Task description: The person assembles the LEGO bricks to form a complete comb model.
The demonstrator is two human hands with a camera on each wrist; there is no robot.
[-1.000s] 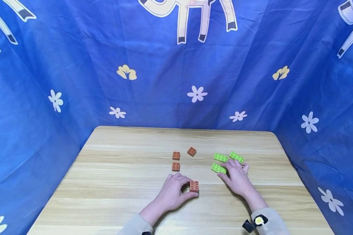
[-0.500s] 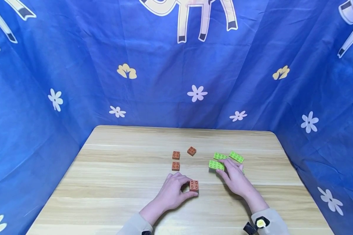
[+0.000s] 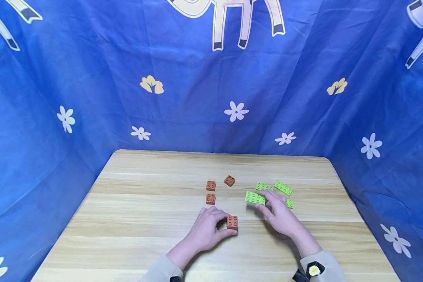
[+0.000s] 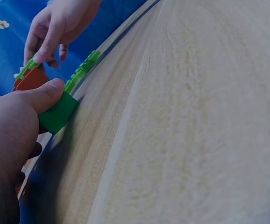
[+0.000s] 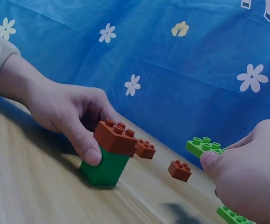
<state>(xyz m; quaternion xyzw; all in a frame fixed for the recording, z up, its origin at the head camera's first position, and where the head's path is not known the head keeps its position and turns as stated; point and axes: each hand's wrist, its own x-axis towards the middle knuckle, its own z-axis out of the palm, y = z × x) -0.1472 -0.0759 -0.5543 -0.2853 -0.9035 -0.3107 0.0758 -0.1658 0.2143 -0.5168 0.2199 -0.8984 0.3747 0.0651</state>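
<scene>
The light-green brick (image 3: 255, 197) sits at the left end of the right grip (image 3: 281, 213), lifted off the surface (image 3: 127, 235), thumb on its near side and forefinger on its far side, clamped toward one end. It looks like moulded plastic: probably light, stiff, hard to break, a little slick on the smooth walls. A pinch across the two long sides should hold well; held at one end, it could swivel if pushed at the other.

Left of the right grip and nearer the body, the left grip (image 3: 208, 231) is closed around an upright stack: a brown brick (image 3: 232, 222) on top of a green block (image 5: 106, 168). The stack stands on the surface; being taller than wide, it may tip, so a low hold would steady it better.

Beyond the left grip lie three loose brown bricks (image 3: 210, 199), well apart from it. Two light-green bricks (image 3: 283, 187) lie beyond the right grip and a third peeks out just right of it, so sideways room there is tight. The gap between the grips is short and unobstructed; wider room lies left of the left grip. The surface's far edge runs beyond all the bricks, backed by blue cloth (image 3: 197, 98).
</scene>
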